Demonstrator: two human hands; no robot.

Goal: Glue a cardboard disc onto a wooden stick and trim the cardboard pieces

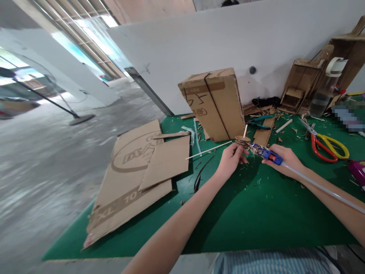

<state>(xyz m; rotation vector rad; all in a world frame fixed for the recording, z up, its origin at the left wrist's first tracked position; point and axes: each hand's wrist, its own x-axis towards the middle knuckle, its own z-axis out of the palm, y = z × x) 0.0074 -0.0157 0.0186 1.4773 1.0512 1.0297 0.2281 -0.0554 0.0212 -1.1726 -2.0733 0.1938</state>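
Open room runs along the near side of the green table [242, 224] between my forearms [175, 224]; beyond my left hand [229, 159], I find the way blocked by a tall cardboard box [212, 108], with flat cardboard [114, 194] leftward and scissors [325, 146] rightward.

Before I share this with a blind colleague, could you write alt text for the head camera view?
A person's left hand holds a small round cardboard piece with a pale stick, while the right hand holds a blue glue gun close by. On the green table are cardboard sheets at left, a cardboard box behind, and scissors at right.
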